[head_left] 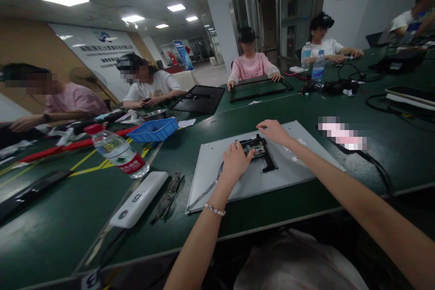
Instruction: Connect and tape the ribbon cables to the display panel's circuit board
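Note:
A flat grey panel lies on the green table before me. On it sits a black bracket with a circuit board inside. My left hand rests on the left side of the bracket and board, fingers spread. Thin cables run out from under that hand to the panel's lower left. My right hand is raised at the bracket's upper right, its thumb and fingertips pinched together; anything between them is too small to make out.
Left of the panel are glasses, a white power bank, a bottle and a blue tray. A phone with a cable lies right. Across the table, a person holds a black frame; other people sit nearby.

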Demonstrator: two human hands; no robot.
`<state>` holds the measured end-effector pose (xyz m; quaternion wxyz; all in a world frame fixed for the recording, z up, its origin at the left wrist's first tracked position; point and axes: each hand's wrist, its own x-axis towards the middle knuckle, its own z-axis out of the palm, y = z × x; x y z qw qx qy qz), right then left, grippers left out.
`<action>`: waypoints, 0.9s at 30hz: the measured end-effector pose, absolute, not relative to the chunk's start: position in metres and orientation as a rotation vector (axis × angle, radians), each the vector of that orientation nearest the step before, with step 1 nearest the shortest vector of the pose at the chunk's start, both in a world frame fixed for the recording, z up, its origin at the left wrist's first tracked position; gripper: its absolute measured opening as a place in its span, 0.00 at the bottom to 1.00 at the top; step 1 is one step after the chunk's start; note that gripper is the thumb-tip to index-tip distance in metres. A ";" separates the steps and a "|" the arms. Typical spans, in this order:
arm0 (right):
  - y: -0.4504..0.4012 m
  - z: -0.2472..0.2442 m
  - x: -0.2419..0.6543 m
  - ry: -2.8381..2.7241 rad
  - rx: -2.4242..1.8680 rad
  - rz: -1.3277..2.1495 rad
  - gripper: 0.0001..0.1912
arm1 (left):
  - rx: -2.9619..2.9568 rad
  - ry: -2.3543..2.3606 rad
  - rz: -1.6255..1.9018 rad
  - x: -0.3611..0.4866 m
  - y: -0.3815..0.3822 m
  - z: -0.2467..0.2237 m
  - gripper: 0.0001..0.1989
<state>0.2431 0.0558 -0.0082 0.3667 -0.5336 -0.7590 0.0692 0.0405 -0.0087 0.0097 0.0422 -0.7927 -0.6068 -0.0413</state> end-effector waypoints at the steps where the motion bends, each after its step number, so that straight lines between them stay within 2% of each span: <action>1: 0.054 -0.004 0.250 -1.957 -1.412 0.176 0.13 | -2.427 -1.858 -0.127 0.040 -0.009 0.010 0.35; 4: 0.045 0.003 0.276 -2.045 -1.587 0.189 0.13 | -2.428 -1.853 -0.141 0.040 -0.010 0.010 0.35; 7: 0.027 -0.003 0.303 -2.094 -1.804 0.158 0.18 | -2.434 -1.840 -0.146 0.040 -0.011 0.010 0.35; 11: 0.001 -0.014 0.325 -1.948 -2.113 0.111 0.22 | -2.428 -1.830 -0.155 0.042 -0.011 0.011 0.35; 14: -0.008 -0.016 0.328 -1.862 -2.233 0.201 0.22 | -2.413 -1.797 -0.201 0.042 -0.010 0.011 0.34; 20: -0.002 -0.018 0.331 -1.867 -2.127 0.331 0.10 | -2.414 -1.747 -0.294 0.039 -0.009 0.016 0.30; 24: -0.001 -0.013 0.332 -1.798 -1.956 0.356 0.09 | -2.493 -1.634 -0.439 0.040 -0.004 0.023 0.24; 27: -0.006 0.001 0.323 -1.661 -1.663 0.668 0.11 | -2.565 -1.485 -0.617 0.039 0.000 0.029 0.21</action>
